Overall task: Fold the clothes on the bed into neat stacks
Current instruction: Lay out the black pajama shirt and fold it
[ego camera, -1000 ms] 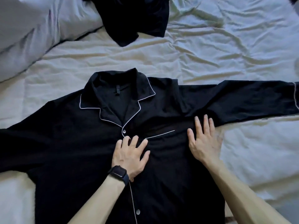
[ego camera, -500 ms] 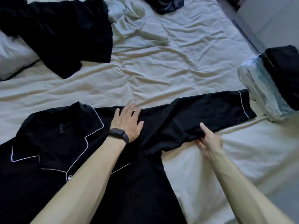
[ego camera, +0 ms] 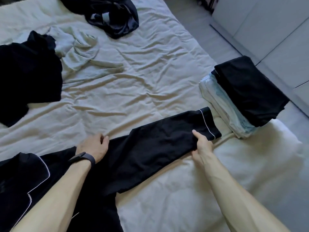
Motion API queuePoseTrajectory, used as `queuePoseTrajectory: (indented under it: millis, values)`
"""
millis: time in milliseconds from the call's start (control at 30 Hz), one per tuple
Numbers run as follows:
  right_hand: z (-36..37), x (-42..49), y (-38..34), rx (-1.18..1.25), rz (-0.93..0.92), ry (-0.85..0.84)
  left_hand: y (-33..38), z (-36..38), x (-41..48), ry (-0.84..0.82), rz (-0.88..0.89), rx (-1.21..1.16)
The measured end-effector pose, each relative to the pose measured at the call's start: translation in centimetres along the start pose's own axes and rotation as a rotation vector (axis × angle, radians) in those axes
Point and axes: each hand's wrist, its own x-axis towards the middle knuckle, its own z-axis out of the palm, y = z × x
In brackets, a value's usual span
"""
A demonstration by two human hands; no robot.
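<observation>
View: single, head-worn, wide-angle.
Facing: forward and down over the bed (ego camera: 150, 84).
Range: near; forearms (ego camera: 234, 190) enter from the bottom edge.

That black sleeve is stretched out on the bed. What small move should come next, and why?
Probably swing the sleeve back over the shirt body: the right hand pinches it near the white-piped cuff, the left hand sits at the shoulder end, where the crease would fall.

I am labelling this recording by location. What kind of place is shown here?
Probably a home bedroom: a wrinkled cream bed sheet, a stack of folded clothes at its edge, and what look like pale cupboard doors alongside.
</observation>
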Motion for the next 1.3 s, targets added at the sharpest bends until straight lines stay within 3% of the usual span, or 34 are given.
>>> queuePoseTrajectory:
  millis: [167, 233, 333, 467, 600, 767, 867, 967, 1033, 1200, 1300]
  values:
    - [-1.3, 2.3, -3.2, 0.087, 0.087, -0.108, 7.6, 0.2, 0.5, -0.153, 0.008, -0.348]
    - [-1.5, 3.3, -4.1, 0.076, 0.104, -0.121, 10.9, 0.0, 1.1, -0.192, 0.083, -0.298]
    - [-1.7, 5.1, -5.5, -0.079, -0.096, 0.033, 14.6, 0.1, 2.4, -0.141, 0.164, -0.273]
    - [-1.8, 6.8, -7.7, -0.248, -0.301, -0.08, 16.8, 0.8, 3.4, 0.004, 0.105, -0.388]
    - [-3.3, 7.6, -8.1, -0.469, -0.317, -0.186, 19.6, 1.4, 3.2, -0.089, 0.037, -0.459]
    - [-5.3, 7.1, -7.8, -0.584, -0.187, -0.171, 26.4, 1.4, 4.3, -0.211, 0.249, -0.29]
    - [-5.9, 6.8, -6.9, -0.682, -0.16, -0.116, 30.3, 1.1, 4.5, -0.121, 0.271, -0.16]
    - [-6.0, 6.8, -6.3, -0.749, -0.203, -0.07, 33.7, 1.6, 3.4, 0.201, 0.238, 0.064]
    - [-6.0, 6.7, -5.9, -0.782, -0.266, -0.067, 36.0, 2.2, 2.1, 0.296, 0.288, 0.094]
    - [-6.4, 5.7, -4.8, -0.708, -0.55, -0.132, 41.5, 2.2, 0.3, -0.305, 0.166, -0.167]
    - [-6.7, 5.1, -3.8, -0.753, -0.799, -0.204, 41.9, 1.8, -0.1, -0.419, 0.061, -0.309]
